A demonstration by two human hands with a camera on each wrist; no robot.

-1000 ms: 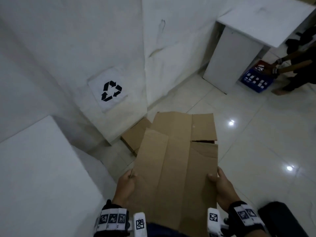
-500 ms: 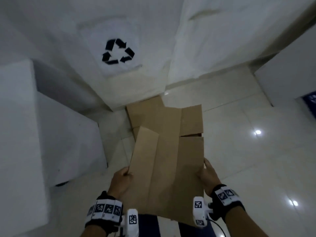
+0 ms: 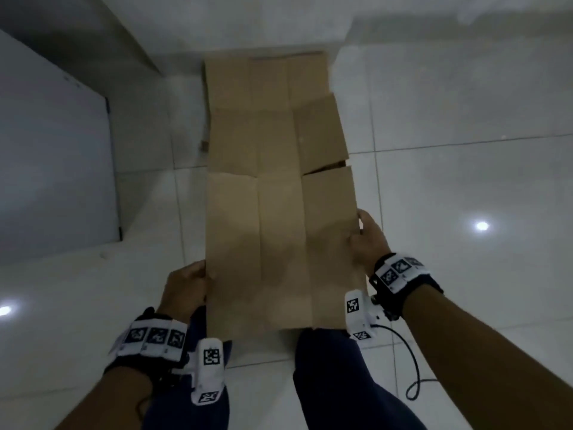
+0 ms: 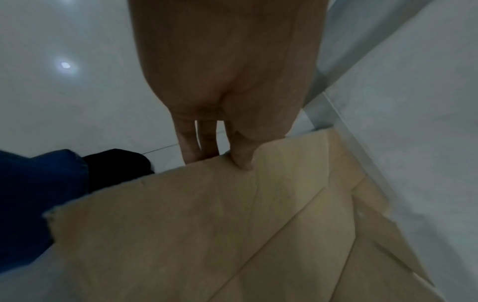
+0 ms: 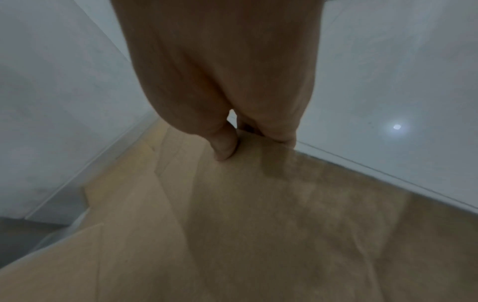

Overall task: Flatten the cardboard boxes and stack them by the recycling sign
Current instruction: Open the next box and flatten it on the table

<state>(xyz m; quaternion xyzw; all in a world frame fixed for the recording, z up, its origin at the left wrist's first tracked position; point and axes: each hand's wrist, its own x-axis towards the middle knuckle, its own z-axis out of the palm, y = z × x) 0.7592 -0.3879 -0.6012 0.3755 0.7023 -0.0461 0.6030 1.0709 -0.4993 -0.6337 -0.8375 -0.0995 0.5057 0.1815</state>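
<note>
Cardboard, a flattened brown box (image 3: 280,243) with lengthwise creases, is held over the white tiled floor (image 3: 449,187). Left hand (image 3: 186,288) pinches its left edge, thumb on top, fingers beneath; right hand (image 3: 367,240) clamps the right edge likewise. Its far end overlaps another flattened brown cardboard box (image 3: 266,88) lying on the floor against the white wall (image 3: 248,23).
</note>
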